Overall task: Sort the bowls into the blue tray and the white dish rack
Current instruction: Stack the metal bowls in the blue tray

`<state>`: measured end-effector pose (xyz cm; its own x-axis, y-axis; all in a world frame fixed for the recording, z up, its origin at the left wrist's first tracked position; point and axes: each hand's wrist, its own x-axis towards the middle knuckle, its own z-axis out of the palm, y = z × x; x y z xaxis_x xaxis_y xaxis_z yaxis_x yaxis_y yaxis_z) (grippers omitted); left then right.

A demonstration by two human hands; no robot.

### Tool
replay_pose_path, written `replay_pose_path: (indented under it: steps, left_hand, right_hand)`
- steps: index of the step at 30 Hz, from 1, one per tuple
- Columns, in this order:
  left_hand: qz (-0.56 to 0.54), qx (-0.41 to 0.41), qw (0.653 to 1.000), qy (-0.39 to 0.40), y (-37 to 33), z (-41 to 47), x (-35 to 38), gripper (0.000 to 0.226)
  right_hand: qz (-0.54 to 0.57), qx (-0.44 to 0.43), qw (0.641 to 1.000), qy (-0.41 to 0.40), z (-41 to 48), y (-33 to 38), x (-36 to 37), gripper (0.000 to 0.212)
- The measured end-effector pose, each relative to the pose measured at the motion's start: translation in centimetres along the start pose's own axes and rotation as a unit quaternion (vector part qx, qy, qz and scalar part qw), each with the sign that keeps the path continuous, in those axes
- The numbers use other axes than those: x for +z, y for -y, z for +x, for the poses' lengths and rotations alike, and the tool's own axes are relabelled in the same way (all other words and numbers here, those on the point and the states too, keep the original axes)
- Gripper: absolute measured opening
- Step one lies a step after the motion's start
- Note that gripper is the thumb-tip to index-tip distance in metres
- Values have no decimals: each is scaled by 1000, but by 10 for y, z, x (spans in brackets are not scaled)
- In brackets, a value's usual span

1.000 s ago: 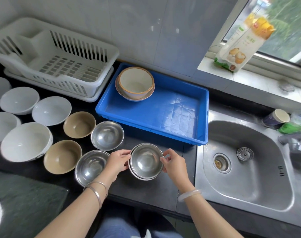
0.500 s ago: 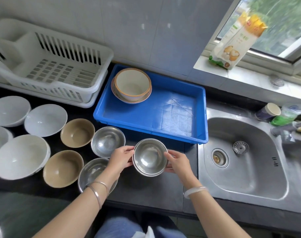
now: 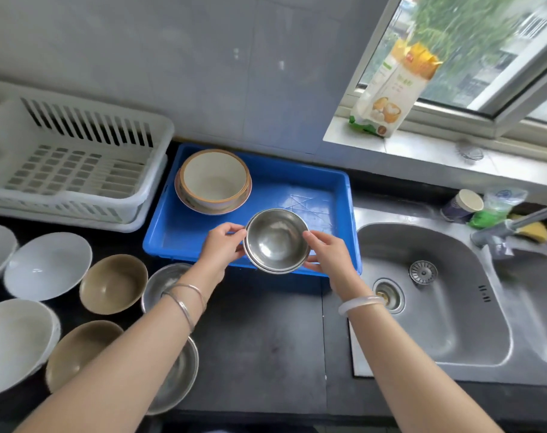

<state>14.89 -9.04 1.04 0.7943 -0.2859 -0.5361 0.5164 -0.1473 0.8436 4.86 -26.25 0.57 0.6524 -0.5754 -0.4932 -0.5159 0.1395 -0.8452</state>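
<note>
A stack of steel bowls (image 3: 275, 240) hangs over the near edge of the blue tray (image 3: 313, 195), held between my left hand (image 3: 224, 243) on its left rim and my right hand (image 3: 328, 254) on its right rim. At the tray's back left corner a cream bowl (image 3: 214, 179) rests on a wider dish. The white dish rack (image 3: 75, 164) stands left of the tray and holds nothing. On the black counter to the left lie white bowls (image 3: 47, 265), two tan bowls (image 3: 113, 284) and two more steel bowls (image 3: 159, 284), partly hidden by my left arm.
A steel sink (image 3: 428, 295) lies right of the tray, with a faucet (image 3: 515, 225), a cup (image 3: 462, 204) and a sponge behind it. A food packet (image 3: 391, 89) leans on the window sill. The dark counter (image 3: 259, 339) stretches in front of the tray.
Both hands have lifted the stack of steel bowls from the counter and carried it away from me to the tray's near edge. The view has shifted left.
</note>
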Motion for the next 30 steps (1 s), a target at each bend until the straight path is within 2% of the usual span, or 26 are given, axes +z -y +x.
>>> replay_pose_path:
  steps: [7,12,15,23,30]
  left_hand:
    - [-75,-41,996,-40,0,46,41,14]
    - [-82,-89,992,-36,12,72,58,17]
    - [-87,-91,991,-47,16,88,65,18]
    - [-135,-46,988,-59,23,114,75,24]
    - [-230,-87,967,-68,27,127,86,19]
  right_hand:
    - [-5,15,1000,0,61,13,-9,37]
    - [-6,50,999,13,97,6,-8,37]
    - [1,63,998,20,114,2,-5,38]
    - [86,80,993,30,141,-5,-1,39]
    - [163,44,985,35,152,-7,10,32]
